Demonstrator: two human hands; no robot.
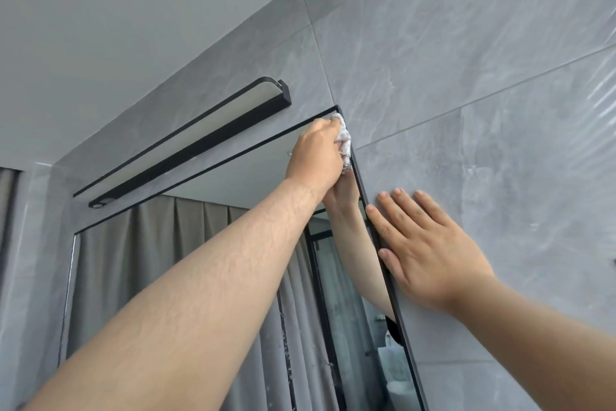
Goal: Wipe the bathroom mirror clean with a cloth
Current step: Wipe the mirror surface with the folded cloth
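While the left hand is gripping a crumpled white cloth at the top-rt corner of the blk-framed mirror, the right hand is lying flat on glossy grey marbled tile. Its fingers are lying straight.

Large grey marble-look wall tiles with thin grout lines cover the wall, and pale streaks of glare show on them at the right. A plain pale ceiling meets them above. A long black bar lamp is mounted high on the wall. A grey curtain hangs at the far left.
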